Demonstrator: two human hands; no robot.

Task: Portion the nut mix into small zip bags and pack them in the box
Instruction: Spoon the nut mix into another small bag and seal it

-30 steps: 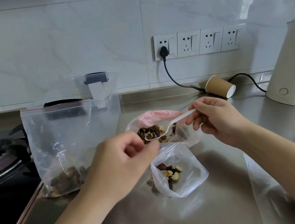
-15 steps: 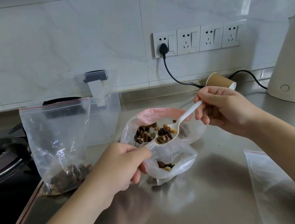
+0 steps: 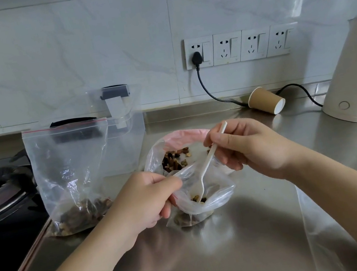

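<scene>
A filled zip bag [image 3: 72,184] leans against the clear box [image 3: 122,130]. My left hand [image 3: 146,202] pinches the small bag's [image 3: 206,192] rim; I should hold its mouth wide. My right hand [image 3: 248,147] grips the spoon [image 3: 206,166], tipping low inside so nuts don't spill.

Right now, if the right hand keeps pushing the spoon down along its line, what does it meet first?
Likely the nuts inside the small zip bag, where the white spoon held by the right hand already points; depth inside the bag is unclear.
</scene>
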